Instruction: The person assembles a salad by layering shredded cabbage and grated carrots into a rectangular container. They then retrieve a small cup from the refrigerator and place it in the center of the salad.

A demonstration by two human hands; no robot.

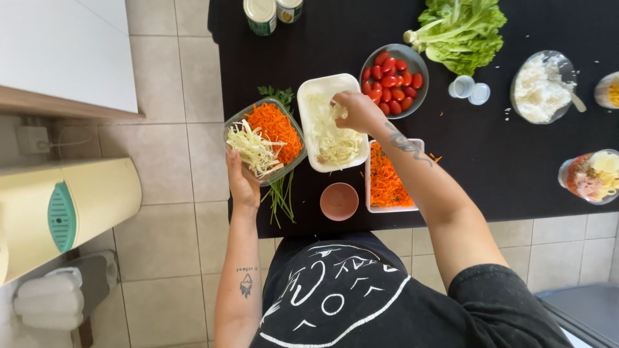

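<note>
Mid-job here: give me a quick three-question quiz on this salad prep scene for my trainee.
1. True or false: the left hand holds the clear container of grated carrot and shredded cabbage.
2. Where is the right hand reaching?
A. the grey bowl of cherry tomatoes
B. the white tray of shredded cabbage
C. the lettuce
3. Fill in: the small empty bowl near the table edge is ____ in colour.

Key:
1. True
2. B; its fingers pinch cabbage shreds
3. Terracotta pink

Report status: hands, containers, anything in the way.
Left hand holds glass container. Right hand pinches shredded cabbage over white tray. Small brown bowl nearby, nothing blocking.
</note>
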